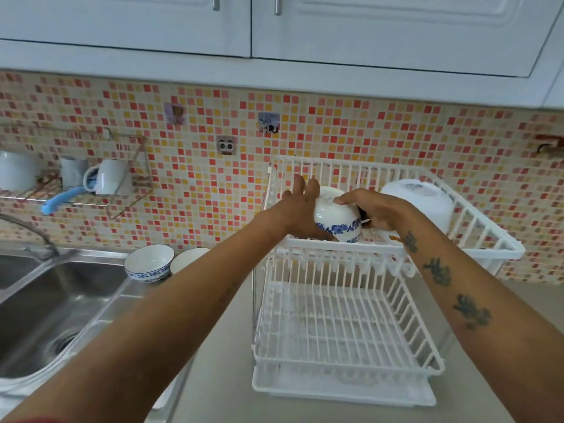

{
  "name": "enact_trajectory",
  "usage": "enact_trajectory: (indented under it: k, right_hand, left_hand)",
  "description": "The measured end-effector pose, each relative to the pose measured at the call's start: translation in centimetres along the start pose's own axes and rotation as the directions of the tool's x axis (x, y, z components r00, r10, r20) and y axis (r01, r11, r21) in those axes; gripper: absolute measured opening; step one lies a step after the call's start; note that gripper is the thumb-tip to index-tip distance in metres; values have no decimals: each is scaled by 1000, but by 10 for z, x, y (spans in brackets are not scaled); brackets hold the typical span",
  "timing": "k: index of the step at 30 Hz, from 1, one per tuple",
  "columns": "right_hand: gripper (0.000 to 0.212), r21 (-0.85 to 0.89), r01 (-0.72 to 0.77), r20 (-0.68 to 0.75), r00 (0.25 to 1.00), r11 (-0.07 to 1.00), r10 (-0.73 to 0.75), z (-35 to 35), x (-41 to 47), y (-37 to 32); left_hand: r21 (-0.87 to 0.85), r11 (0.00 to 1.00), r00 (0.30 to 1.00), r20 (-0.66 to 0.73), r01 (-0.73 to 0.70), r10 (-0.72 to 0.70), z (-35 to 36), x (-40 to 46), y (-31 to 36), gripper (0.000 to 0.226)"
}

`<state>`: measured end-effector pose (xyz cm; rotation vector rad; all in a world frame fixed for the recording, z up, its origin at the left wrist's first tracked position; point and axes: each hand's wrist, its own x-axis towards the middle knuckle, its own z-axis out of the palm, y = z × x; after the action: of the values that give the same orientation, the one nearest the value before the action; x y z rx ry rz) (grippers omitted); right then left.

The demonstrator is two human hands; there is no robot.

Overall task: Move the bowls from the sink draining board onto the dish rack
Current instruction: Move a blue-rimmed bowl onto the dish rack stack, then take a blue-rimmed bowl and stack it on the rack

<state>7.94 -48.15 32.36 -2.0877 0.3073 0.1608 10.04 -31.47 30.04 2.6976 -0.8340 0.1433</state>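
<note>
A white bowl with a blue flower band [335, 215] is upside down and tilted in the upper tier of the white wire dish rack [345, 300]. My left hand [300, 209] presses its left side with fingers spread. My right hand [374, 209] grips its top and right side. A larger plain white bowl [422, 203] lies upside down to the right in the same tier. On the steel draining board [143, 293] stand a blue-patterned bowl [149, 263] and, partly hidden behind my left forearm, a second white bowl [187, 260].
A steel sink [45, 309] with a tap [36, 236] lies at the left. A wall shelf [76, 196] holds white cups and a blue-handled brush. The rack's lower tier holds nothing. Wall cabinets hang overhead.
</note>
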Motion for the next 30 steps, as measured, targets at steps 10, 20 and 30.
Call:
enact_trajectory:
  k: [10,20,30]
  right_hand:
    - [32,-339,511,-555,569,790,-607,54,-30,-45]
    - [23,19,875,-404,450,484,-796,296,-13,-106]
    - [39,411,33,-194,980,911,52,404,188,7]
  left_hand:
    - [-960,279,973,-87,-25,-214,-56,-20,-36,59]
    - [-957,-3,742,228,292,-631,-1,-53,-297,70]
    - [-857,-312,566,507,410,-650,127,-93,-426,77]
